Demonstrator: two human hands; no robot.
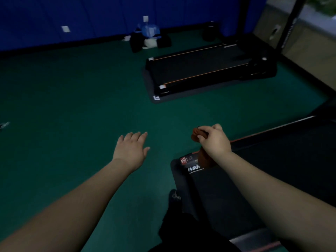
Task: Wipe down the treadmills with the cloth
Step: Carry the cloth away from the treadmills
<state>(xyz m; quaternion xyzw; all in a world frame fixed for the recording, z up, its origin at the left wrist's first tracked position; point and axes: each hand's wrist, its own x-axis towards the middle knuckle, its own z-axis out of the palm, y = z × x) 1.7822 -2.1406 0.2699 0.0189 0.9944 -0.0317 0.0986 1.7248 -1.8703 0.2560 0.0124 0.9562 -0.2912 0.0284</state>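
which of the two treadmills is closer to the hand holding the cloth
The near treadmill at lower right, with the white lettering; the right hand holds the brown cloth over its corner. The other treadmill lies across the floor.

near treadmill (pixel 227 193): white letters "INSO" on its end corner, just below the right hand's (pixel 215 140) fingers (pixel 201 136); word cut off on the right by the cloth (pixel 204 160). beside it a red-and-white sticker (pixel 183 160) and a small circle mark, print too blurred to read. far treadmill (pixel 200 70): white patches at the corners, nothing legible.
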